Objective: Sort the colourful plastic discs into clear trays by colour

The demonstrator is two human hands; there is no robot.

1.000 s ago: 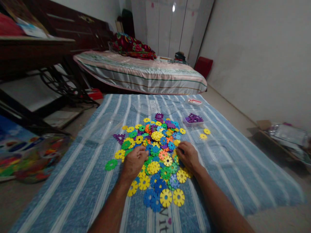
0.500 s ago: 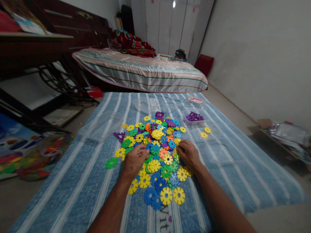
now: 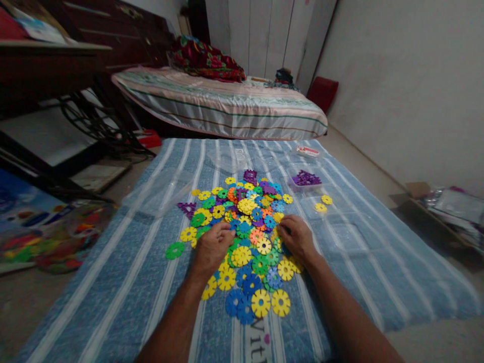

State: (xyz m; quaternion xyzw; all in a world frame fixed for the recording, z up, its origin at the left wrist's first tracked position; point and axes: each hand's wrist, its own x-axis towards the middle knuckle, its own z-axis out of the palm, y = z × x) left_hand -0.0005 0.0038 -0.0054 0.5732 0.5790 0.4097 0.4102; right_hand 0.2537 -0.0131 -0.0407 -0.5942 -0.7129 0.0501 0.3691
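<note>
On disc pile (image 3: 245, 237): both hands unmoved; view tilted slightly down.

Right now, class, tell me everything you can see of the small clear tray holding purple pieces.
The small clear tray looks like thin see-through plastic, shallow and roughly rectangular. It lies flat on the blue striped cloth, beyond and to the right of the big pile of coloured discs. A heap of purple pieces fills it, rising above its rim. Two yellow discs lie on the cloth just beside it. Neither the left hand nor the right hand touches it.
</note>
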